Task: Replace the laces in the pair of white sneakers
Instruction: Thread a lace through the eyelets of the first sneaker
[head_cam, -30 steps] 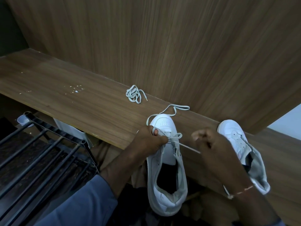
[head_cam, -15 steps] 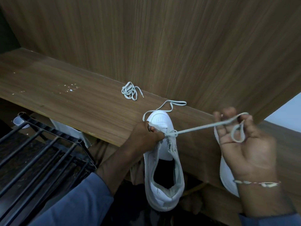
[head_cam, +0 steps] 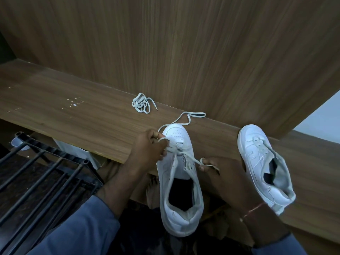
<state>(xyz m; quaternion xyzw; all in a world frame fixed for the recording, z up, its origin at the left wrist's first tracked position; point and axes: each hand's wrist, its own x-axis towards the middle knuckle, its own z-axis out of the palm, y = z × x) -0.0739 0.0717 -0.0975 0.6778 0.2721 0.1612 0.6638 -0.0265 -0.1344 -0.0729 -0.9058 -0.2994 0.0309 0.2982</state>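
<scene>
A white sneaker point(head_cam: 179, 181) lies toe-first on the front edge of the wooden shelf point(head_cam: 64, 115), its heel hanging over. My left hand point(head_cam: 149, 150) grips its left side near the toe and pinches a loop of the white lace point(head_cam: 185, 118), whose loose end trails behind the toe. My right hand point(head_cam: 220, 173) pinches the other lace end just right of the eyelets. The second white sneaker point(head_cam: 257, 159) lies to the right, partly laced. A bundled spare lace point(head_cam: 141, 105) sits on the shelf behind.
A wooden panel point(head_cam: 184, 52) rises right behind the shelf. A black metal rack point(head_cam: 46, 172) stands low at the left, with a white container point(head_cam: 73, 151) under the shelf edge. Pale specks point(head_cam: 73, 103) dot the shelf at the left.
My right hand, which had pulled the lace taut up and to the right, has come back down beside the sneaker's eyelets. The second sneaker is uncovered again. My left hand stays on the toe.
</scene>
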